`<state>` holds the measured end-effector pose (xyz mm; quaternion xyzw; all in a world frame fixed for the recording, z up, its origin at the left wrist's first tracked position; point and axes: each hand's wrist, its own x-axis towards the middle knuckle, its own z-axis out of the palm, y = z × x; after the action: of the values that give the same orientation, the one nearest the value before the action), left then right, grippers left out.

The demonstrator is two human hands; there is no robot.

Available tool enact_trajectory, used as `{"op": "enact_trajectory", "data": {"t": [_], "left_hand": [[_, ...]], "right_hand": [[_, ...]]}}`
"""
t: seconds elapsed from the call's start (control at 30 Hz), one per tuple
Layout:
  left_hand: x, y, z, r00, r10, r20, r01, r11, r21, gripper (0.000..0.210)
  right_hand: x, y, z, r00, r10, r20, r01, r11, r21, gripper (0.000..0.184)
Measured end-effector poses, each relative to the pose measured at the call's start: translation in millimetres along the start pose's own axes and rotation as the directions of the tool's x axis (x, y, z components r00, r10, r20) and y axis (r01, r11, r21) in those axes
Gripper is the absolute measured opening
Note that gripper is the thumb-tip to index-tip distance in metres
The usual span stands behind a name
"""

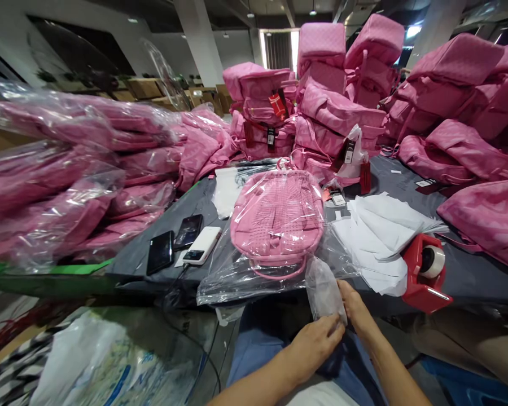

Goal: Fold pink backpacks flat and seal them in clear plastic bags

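Observation:
A small translucent plastic bag [323, 286] hangs over the table's front edge, above my lap. My left hand [317, 343] pinches its lower end. At its right side my right hand [353, 307] grips the edge, some fingertips hidden behind the film. Just beyond lies a pink backpack [277, 217], straps facing up, inside a clear plastic bag [232, 282]. The clear bag's open-looking end spreads toward me along the table edge. Whether the small bag holds anything cannot be made out.
Dark phones [160, 252] and a white power bank [202, 246] lie left. White paper sheets [379, 231] and a red tape dispenser [423, 273] are right. Bagged backpacks [80, 186] are heaped left; unbagged backpacks [338, 113] are stacked behind. Another person's leg [465, 349] shows lower right.

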<state>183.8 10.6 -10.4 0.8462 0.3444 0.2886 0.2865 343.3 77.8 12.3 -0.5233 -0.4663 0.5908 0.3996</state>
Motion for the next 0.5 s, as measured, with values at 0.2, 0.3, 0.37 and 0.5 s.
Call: {"op": "enact_trajectory", "data": {"t": [0.2, 0.3, 0.37, 0.5], "left_hand": [[-6, 3, -20.8, 0.942, -0.224, -0.249, 0.154, 0.950, -0.273, 0.020], [6, -3, -27.2, 0.690, -0.676, -0.257, 0.337, 0.615, -0.713, 0.038], [18, -6, -26.1, 0.671, -0.740, -0.049, 0.289, 0.321, -0.902, 0.054], [28, -7, -15.4, 0.656, -0.737, 0.163, 0.188, -0.050, -0.981, 0.062]], "right_hand": [[4, 7, 0, 0.956, -0.230, -0.182, 0.150, 0.917, -0.370, 0.046], [0, 12, 3, 0.977, -0.168, -0.132, 0.136, 0.965, -0.226, 0.052], [-2, 14, 5, 0.986, -0.132, -0.100, 0.118, 0.984, -0.133, 0.055], [-4, 15, 2, 0.981, -0.156, -0.114, 0.126, 0.964, -0.232, 0.052]]}}
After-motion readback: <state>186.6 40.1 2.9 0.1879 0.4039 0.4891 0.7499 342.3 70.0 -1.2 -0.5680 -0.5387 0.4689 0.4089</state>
